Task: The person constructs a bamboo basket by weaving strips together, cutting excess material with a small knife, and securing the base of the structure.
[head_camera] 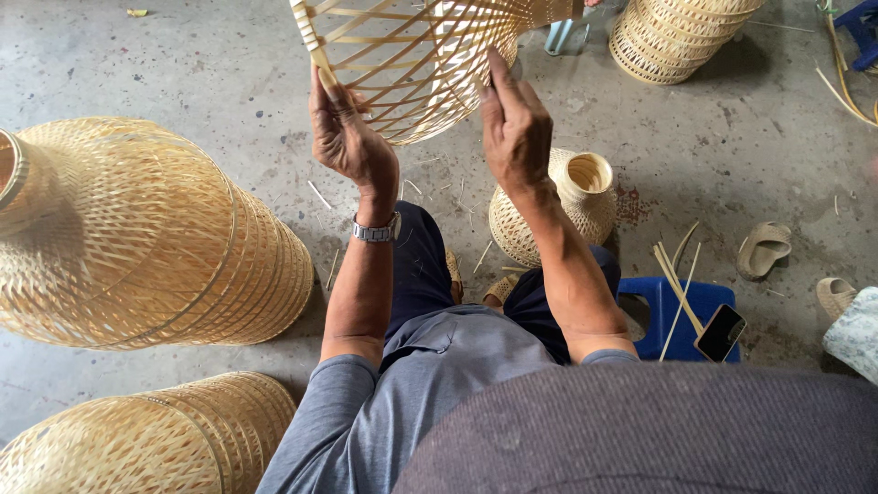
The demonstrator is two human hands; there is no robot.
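I hold a woven bamboo lampshade frame (pixel 416 55) raised in front of me, its open lattice of pale strips facing me. My left hand (pixel 347 137), with a metal watch on the wrist, grips the frame's rim strip on the left side. My right hand (pixel 514 123) pinches the lattice strips on the right side, fingers pointing up. Below the hands, on the concrete floor, a small woven bamboo vase-shaped shade (pixel 567 197) stands upright between my knees.
Large woven bamboo shades lie at left (pixel 137 238) and bottom left (pixel 146 439), another at top right (pixel 677 32). A blue plastic stool (pixel 677 311) carries bamboo strips (pixel 677 284) and a phone (pixel 720 333). Sandals (pixel 764 247) and loose splinters lie on the floor.
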